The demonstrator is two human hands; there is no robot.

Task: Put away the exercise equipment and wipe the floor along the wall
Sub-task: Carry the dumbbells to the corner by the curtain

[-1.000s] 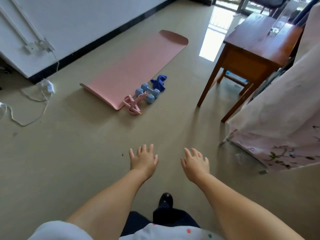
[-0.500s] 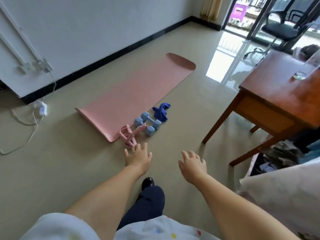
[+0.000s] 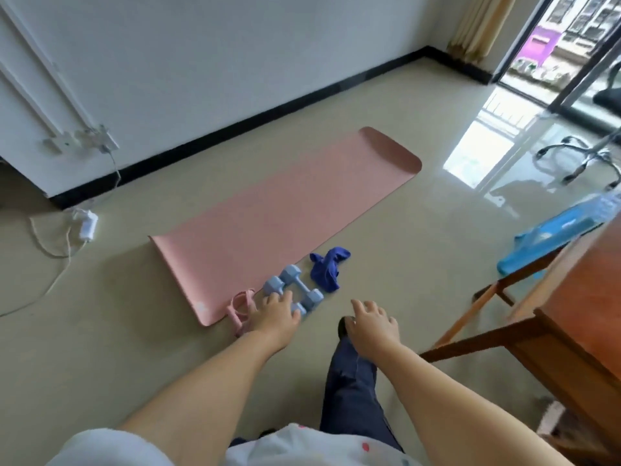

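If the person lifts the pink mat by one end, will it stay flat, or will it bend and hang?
The pink mat looks thin and its near corner curls up slightly, so it would probably bend and hang, not stay stiff. It seems light for its size. It lies unrolled on the smooth floor, so a push may slide it.

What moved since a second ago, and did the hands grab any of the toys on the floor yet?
The person walked up to the gear, so it all sits closer in view. The left hand reached forward and now overlaps the blue dumbbells and the pink resistance band; no grip is visible. The right hand came forward too, open and empty. The pink mat and the blue cloth stayed put.
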